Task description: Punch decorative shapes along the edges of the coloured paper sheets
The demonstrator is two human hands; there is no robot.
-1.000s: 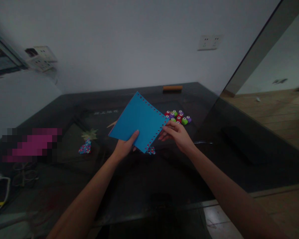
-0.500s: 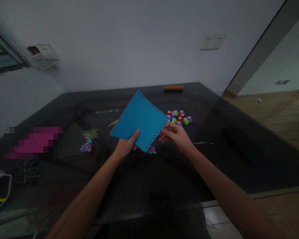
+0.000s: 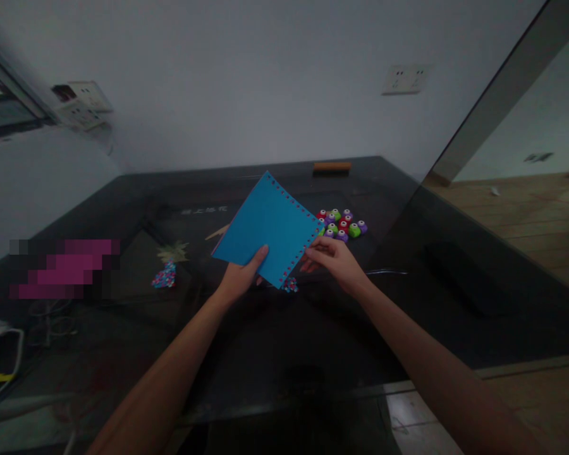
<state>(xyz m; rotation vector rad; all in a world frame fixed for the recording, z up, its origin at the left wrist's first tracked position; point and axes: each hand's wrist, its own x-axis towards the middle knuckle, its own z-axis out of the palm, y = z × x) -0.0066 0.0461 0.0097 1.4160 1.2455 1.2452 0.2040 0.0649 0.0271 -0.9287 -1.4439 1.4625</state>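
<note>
My left hand (image 3: 245, 272) grips a blue square sheet (image 3: 265, 227) near its lower edge, thumb on top and fingers behind. Small dark reddish marks or holes run along two of the sheet's edges, and a thin pinkish strip shows at its left side. My right hand (image 3: 332, 259) is at the sheet's right corner, fingers bent and pressed together against the edge; whatever lies between them is too small to make out. Behind this corner sits a cluster of red, green and purple eyeball-like pieces (image 3: 344, 224). Small blue and pink bits (image 3: 290, 285) show below the sheet.
The black table (image 3: 284, 354) stands against a wall. On it lie an orange-brown bar (image 3: 332, 167), a bag of colourful bits (image 3: 165, 276), a thin pale strand (image 3: 387, 272) and a dark oblong object (image 3: 464, 278). A pixelated pink patch (image 3: 66, 268) and cables (image 3: 52, 325) are at left.
The sheet and both hands have barely moved; the sheet is very slightly further right. My right hand's fingers stay at its right corner.
</note>
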